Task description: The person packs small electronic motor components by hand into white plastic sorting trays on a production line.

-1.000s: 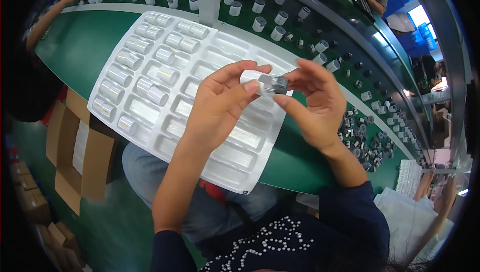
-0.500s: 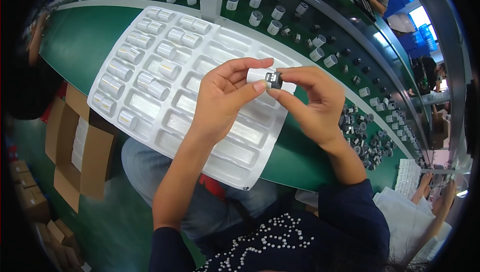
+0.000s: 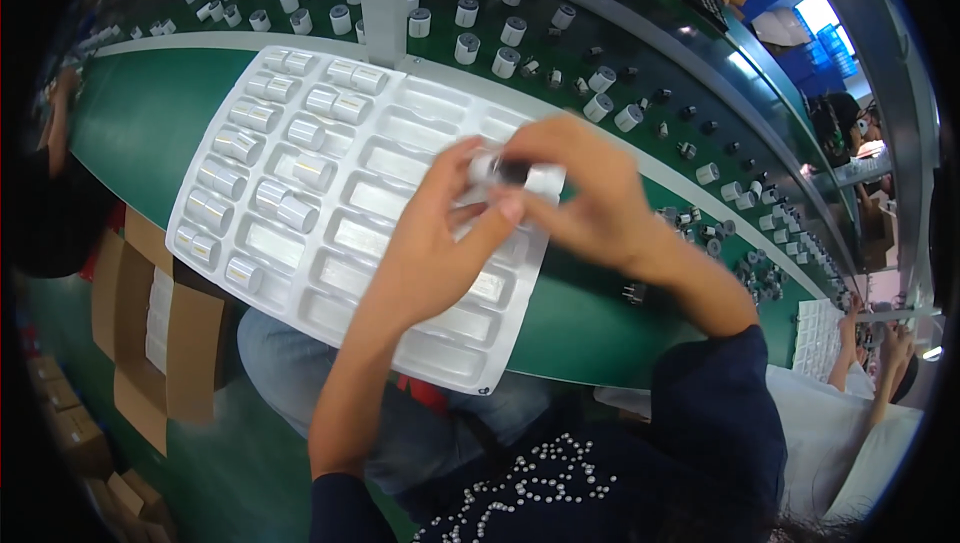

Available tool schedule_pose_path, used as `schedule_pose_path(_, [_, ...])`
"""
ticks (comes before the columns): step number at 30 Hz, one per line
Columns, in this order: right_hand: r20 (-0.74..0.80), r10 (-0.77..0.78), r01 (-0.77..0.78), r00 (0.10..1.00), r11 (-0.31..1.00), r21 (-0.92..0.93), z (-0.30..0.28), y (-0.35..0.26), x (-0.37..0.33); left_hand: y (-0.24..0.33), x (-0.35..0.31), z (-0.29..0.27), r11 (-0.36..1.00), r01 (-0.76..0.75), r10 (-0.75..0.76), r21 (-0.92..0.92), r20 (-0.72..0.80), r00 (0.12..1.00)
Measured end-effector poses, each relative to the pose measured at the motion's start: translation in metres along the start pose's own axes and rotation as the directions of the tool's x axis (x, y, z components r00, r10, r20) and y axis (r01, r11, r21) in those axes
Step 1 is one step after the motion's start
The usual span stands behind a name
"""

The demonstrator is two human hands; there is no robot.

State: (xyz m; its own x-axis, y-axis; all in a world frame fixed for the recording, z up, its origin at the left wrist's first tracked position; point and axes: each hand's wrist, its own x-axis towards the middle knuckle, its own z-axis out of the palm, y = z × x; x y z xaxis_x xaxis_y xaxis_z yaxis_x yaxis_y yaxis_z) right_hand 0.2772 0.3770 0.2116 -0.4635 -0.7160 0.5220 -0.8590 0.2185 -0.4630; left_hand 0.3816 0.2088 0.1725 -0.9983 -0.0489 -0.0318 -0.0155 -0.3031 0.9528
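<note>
My left hand (image 3: 435, 233) pinches a small white cylinder (image 3: 484, 167) between thumb and fingers, above a white moulded tray (image 3: 330, 328). A dark part (image 3: 514, 174) sits at the cylinder's right end. My right hand (image 3: 590, 198) is closed around that end with curled fingers, smeared by motion, so the exact grip is hard to make out. Beneath the hands, the tray's right-hand compartments hold nothing visible. On its left side, several white cylinders (image 3: 222, 178) lie in the compartments, some in pairs and some single.
A green conveyor (image 3: 440, 47) beyond the tray carries more cylinders and small dark parts. Loose dark parts (image 3: 715, 233) are heaped right of my hand. A grey post (image 3: 384, 3) rises behind the tray. An open cardboard box (image 3: 190, 353) stands at left. Other people work nearby.
The view has shifted, putting the tray lower and farther left. My right hand has moved further over the cylinder's dark end and is now blurred. My left hand keeps its hold.
</note>
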Motion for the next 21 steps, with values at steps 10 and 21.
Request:
schedule_pose_path(10, [0.062,0.632,-0.527,0.772,0.691,-0.495,-0.104,0.326,0.004,0.020,-0.047,-0.110,0.036,0.198,0.283,0.980,-0.200,0.938])
schedule_pose_path(21, [0.537,0.380,-0.050,0.753,0.847,-0.530,-0.016,0.276,0.097,-0.001,-0.044,-0.134,0.180,0.153,0.340,0.972,-0.207,0.917])
